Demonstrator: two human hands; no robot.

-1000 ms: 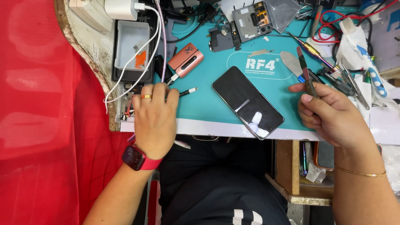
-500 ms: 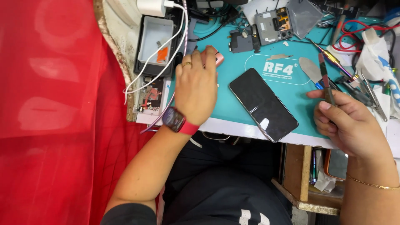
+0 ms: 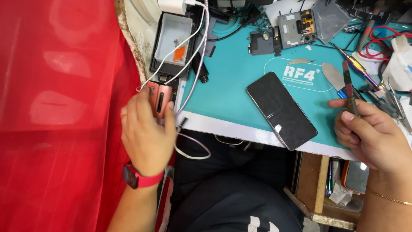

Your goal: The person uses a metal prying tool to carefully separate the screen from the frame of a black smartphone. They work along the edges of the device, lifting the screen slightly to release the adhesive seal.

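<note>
The left hand (image 3: 146, 137) is curled around a small pink gadget (image 3: 159, 99), fingers wrapped on it at the near left edge of the teal mat (image 3: 231, 81), beside white cables (image 3: 189, 47). The right hand (image 3: 373, 137) pinches a thin dark tool (image 3: 348, 88) upright between thumb and fingers. A black phone (image 3: 281, 110) lies face up between the 2 hands, untouched.

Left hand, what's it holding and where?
The left hand grips a small pink device around its lower end, fingers wrapped on its sides; the top sticks out.
</note>
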